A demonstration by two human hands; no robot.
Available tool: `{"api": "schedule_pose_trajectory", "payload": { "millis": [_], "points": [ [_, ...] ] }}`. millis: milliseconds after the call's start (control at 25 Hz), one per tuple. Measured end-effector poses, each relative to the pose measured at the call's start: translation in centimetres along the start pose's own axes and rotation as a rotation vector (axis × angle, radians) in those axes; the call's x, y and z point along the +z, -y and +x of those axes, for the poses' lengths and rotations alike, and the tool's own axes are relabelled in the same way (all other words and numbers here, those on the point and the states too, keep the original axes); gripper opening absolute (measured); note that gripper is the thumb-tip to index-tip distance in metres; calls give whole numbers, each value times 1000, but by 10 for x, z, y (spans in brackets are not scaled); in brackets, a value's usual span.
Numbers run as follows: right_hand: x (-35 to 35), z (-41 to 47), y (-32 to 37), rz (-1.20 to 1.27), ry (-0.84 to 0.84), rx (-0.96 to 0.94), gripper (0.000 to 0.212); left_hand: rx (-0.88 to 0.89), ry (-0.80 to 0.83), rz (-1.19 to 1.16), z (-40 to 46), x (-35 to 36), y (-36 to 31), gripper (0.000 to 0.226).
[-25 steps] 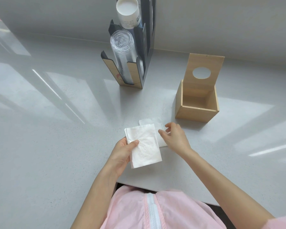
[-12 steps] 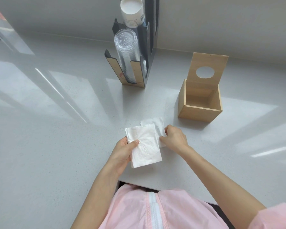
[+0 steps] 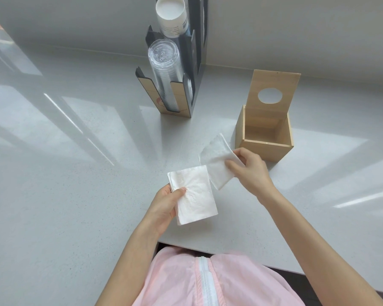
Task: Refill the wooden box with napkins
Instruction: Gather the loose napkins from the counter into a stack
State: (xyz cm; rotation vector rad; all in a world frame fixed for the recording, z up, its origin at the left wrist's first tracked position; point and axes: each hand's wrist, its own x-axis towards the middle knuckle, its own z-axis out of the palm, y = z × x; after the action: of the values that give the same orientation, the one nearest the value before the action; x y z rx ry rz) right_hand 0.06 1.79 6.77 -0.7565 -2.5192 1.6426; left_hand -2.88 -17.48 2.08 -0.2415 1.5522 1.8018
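White napkins fill both our hands: our left hand (image 3: pixel 164 206) has its fingers clamped on a folded stack (image 3: pixel 194 197), our right hand (image 3: pixel 250 168) pinches a second napkin (image 3: pixel 217 160) lifted off the grey table (image 3: pixel 75 173). Just beyond it the wooden box (image 3: pixel 265 138) stands empty, its lid (image 3: pixel 274 93) upright.

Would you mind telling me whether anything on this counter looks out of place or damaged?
Nothing stands out. The wooden box sits upright and empty with its lid tipped up, the cup holder stands straight, and each hand holds clean, folded napkins: left hand, right hand.
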Motion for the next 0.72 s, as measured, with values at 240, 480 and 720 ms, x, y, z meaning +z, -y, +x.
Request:
{"api": "schedule_pose_trajectory", "payload": {
  "millis": [240,480,720],
  "points": [
    [-11,-16,19,657,375,15,17,-3,43,-3,0,2,-1,21],
    [23,-34,-20,300,360,128,22,0,58,-1,-3,10,-5,29],
    [25,-35,-28,257,388,122,27,-13,60,-32,-6,11,-6,31]
  ]
}}
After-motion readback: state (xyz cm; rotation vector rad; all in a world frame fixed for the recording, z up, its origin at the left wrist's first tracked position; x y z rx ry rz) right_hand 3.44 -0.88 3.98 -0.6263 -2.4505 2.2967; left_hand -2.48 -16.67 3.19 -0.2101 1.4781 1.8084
